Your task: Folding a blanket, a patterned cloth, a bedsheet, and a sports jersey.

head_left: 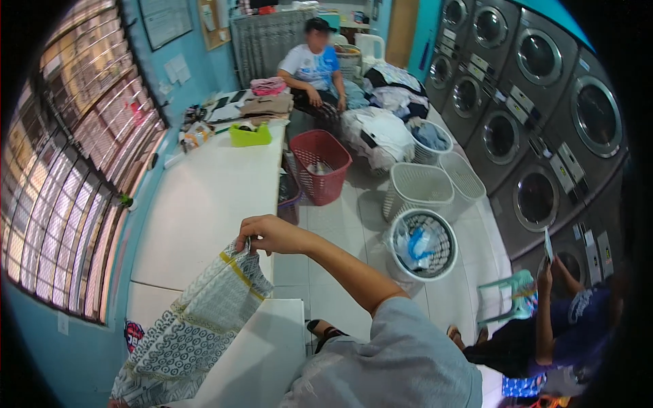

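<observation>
My right hand pinches the upper corner of a patterned cloth, white and grey with yellow bands. The cloth hangs slanted from that grip down to the lower left, over the white table. At the bottom edge of the view, only a sliver of my left hand shows at the cloth's lower corner. Its fingers are mostly cut off by the frame. Part of a red and dark printed item peeks out beside the cloth.
Laundry baskets stand on the floor: red, white, and round. A seated person is beside heaped clothes. Another person stands at right near a green stool. Front-loading machines line the wall.
</observation>
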Motion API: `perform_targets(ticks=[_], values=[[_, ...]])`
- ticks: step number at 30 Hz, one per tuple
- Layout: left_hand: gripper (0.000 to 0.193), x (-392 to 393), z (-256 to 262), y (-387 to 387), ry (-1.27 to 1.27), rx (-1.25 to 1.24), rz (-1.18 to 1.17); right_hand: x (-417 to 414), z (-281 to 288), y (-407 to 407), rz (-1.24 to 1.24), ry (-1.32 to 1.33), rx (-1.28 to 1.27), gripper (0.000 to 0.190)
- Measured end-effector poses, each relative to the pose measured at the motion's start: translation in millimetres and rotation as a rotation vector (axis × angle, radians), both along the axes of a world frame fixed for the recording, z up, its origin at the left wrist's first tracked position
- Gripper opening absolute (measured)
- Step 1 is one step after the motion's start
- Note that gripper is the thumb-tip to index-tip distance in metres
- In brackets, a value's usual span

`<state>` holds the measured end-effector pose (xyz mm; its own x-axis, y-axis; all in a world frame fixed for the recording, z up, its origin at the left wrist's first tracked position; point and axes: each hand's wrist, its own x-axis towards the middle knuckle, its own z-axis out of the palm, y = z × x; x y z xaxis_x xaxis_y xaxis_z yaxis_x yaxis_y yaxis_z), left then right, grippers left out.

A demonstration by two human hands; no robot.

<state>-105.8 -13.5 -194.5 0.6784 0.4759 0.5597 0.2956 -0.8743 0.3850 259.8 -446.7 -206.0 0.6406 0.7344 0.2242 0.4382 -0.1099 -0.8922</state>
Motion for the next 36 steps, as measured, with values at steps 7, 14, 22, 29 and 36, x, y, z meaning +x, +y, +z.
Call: perform_targets(ticks=[7, 14, 22, 29, 36], values=[[0.022, 29.6, 15.4, -23.0, 0.042, 0.069, -0.142, -36.3, -16.0, -53.2, -0.109, -0.192, 0.131, 0.015], [0.022, 60.0, 24.9, -50.9, 0.136, 0.060, -0.251, -87.8, -10.0, -109.7, -0.324, -0.144, 0.129, 0.019], [0.020, 72.7, 22.5, -51.4, 0.176, 0.047, -0.343, -112.9, -4.9, -158.0, -0.513, -0.065, 0.230, 0.017], [0.020, 56.3, 12.2, -35.8, 0.249, 0.024, -0.370, -104.0, -5.7, -153.9, -0.476, -0.141, 0.204, 0.018], [0.010, -2.6, 11.9, -47.2, 0.095, 0.053, -0.207, -87.4, 1.7, -104.6, -0.422, -0.355, 0.052, 0.017]])
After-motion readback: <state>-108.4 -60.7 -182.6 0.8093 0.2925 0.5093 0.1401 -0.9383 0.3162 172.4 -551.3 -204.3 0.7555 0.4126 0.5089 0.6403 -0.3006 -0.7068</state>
